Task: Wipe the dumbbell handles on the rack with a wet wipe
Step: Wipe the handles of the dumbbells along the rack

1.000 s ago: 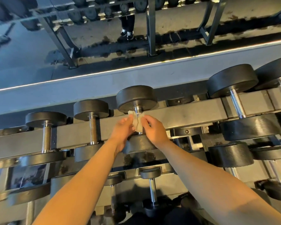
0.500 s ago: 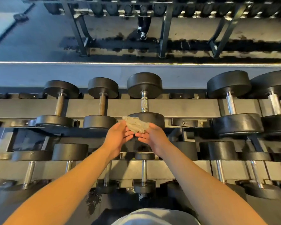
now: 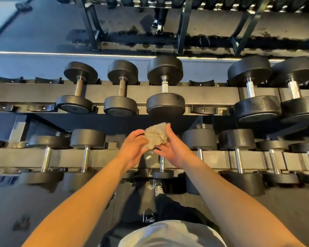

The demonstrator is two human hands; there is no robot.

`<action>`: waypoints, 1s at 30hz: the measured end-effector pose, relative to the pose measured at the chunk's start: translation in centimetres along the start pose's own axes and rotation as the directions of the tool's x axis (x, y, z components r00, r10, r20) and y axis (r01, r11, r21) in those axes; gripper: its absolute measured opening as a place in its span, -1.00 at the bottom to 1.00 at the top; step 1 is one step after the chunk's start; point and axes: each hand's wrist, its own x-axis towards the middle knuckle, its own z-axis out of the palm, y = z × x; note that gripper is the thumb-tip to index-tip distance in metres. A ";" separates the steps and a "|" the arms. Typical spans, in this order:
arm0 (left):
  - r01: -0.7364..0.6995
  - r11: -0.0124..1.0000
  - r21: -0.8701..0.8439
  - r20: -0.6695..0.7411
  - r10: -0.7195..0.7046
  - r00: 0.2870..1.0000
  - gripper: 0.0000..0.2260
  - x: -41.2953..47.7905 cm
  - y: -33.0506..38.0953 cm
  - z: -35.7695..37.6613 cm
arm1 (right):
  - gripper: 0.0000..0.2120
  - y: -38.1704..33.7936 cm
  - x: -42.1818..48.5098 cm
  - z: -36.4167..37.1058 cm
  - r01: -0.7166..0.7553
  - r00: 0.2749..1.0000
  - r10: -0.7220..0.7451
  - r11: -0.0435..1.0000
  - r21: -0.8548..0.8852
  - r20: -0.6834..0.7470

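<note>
We are bunching the wet wipe [image 3: 156,137] between left hand [image 3: 132,150] and right hand [image 3: 173,148], both grips pinching it, and should be exposing a clean face for the next handle [image 3: 162,162].

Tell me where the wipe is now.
The wipe sits bunched between both hands, centre of the head view, off the rack, below the middle top-row dumbbell.

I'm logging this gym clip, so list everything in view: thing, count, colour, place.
top-row dumbbells: five, black heads, metal handles, upper rack tier
lower-row dumbbells: several, black, chrome handles, tier below; right end blurred
rack: one, dark metal, across the frame
empty cradles: several, black, top tier
mirror: one, behind the rack, reflecting it
wet wipe: one, whitish, crumpled, between both hands
left hand: holds the wipe
right hand: holds the wipe
</note>
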 end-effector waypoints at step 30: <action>-0.048 0.949 0.312 0.132 0.007 0.991 -0.83 -5.2 -7.4 2.1 | -0.57 5.2 -4.5 -5.0 0.082 0.974 -0.103 0.990 -0.113 -0.203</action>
